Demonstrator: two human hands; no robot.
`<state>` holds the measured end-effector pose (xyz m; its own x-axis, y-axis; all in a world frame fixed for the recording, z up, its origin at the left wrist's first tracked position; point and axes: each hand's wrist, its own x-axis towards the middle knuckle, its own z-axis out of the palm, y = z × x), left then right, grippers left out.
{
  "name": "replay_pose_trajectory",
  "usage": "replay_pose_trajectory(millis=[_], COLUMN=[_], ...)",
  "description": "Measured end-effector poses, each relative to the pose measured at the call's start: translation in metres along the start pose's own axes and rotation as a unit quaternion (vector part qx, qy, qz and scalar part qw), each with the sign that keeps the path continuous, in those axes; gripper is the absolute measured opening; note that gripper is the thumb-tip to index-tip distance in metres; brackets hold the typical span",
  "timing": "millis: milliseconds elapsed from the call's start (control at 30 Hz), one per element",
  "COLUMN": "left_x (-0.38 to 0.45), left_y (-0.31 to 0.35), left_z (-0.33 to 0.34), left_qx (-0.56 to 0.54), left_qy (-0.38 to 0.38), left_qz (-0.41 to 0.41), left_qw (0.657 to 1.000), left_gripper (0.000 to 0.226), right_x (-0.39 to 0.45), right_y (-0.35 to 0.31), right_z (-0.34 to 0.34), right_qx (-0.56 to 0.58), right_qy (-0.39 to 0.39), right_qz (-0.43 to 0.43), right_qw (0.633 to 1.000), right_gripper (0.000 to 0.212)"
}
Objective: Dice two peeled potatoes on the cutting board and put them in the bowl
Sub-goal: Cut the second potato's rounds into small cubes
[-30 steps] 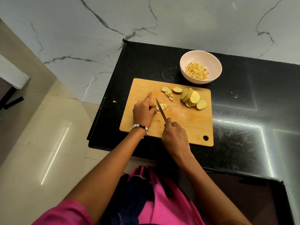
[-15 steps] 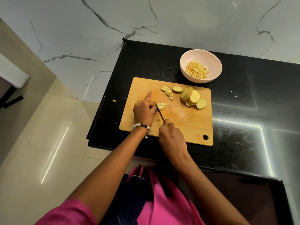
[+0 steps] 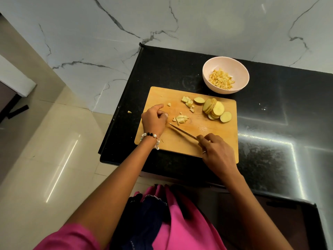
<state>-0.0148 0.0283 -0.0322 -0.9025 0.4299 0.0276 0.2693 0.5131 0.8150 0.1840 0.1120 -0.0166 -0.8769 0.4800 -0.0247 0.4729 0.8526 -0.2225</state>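
Right hand (image 3: 216, 152) grips the knife (image 3: 182, 131) over the cutting board (image 3: 216, 130); left hand (image 3: 154, 120), fingers curled and holding nothing, rests beside the diced potato (image 3: 181, 118).

The cutting board (image 3: 212, 134) is pale, matt wood. The knife (image 3: 182, 131) blade is bright metal. The desk (image 3: 270, 123) is black polished stone, glossy with streaks of reflected light. The bowl (image 3: 234, 66) looks smooth and matt. The wall (image 3: 162, 20) is veined marble.
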Motion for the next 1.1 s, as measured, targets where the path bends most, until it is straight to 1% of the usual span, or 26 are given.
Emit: replay_pose_trajectory(millis=[100, 200, 400, 467, 567, 633, 733, 900, 1000, 1100], left_x=[0.002, 0.005, 0.012, 0.014, 0.019, 0.022, 0.025, 0.030, 0.033, 0.035], left_y=[-0.003, -0.002, 0.000, -0.002, -0.005, -0.004, 0.002, 0.006, 0.008, 0.008], left_z=[-0.002, -0.004, -0.010, -0.011, -0.011, -0.010, -0.008, -0.006, -0.006, -0.009], left_qx=[0.014, 0.022, -0.003, -0.010, -0.032, -0.052, -0.107, -0.076, -0.064, -0.083], left_qy=[-0.026, -0.042, -0.016, -0.020, -0.022, -0.036, -0.077, -0.054, -0.069, -0.096], left_qz=[-0.004, 0.000, -0.015, -0.020, -0.033, -0.044, -0.053, -0.031, -0.029, -0.021], left_qw=[1.000, 0.999, 1.000, 1.000, 0.999, 0.997, 0.990, 0.995, 0.995, 0.992], left_gripper=[0.032, 0.029, 0.020, 0.019, 0.019, 0.020, 0.023, 0.026, 0.031, 0.041], right_x=[0.005, 0.017, 0.054, 0.063, 0.065, 0.060, 0.049, 0.040, 0.041, 0.042], right_y=[0.008, 0.009, -0.002, -0.005, -0.009, -0.011, -0.013, -0.017, -0.022, -0.025], right_z=[0.005, 0.007, 0.007, 0.006, 0.003, 0.001, -0.001, 0.002, 0.002, 0.003], right_qx=[-0.034, -0.045, -0.039, -0.022, 0.038, 0.065, 0.092, 0.106, 0.111, 0.115], right_qy=[0.002, 0.018, 0.037, 0.046, 0.070, 0.075, 0.066, 0.047, 0.051, 0.048], right_qz=[-0.001, 0.007, 0.066, 0.095, 0.122, 0.120, 0.129, 0.148, 0.161, 0.172], right_qw=[0.999, 0.999, 0.996, 0.994, 0.989, 0.988, 0.985, 0.982, 0.979, 0.977], right_gripper=[0.043, 0.043, 0.037, 0.036, 0.032, 0.029, 0.028, 0.035, 0.034, 0.031])
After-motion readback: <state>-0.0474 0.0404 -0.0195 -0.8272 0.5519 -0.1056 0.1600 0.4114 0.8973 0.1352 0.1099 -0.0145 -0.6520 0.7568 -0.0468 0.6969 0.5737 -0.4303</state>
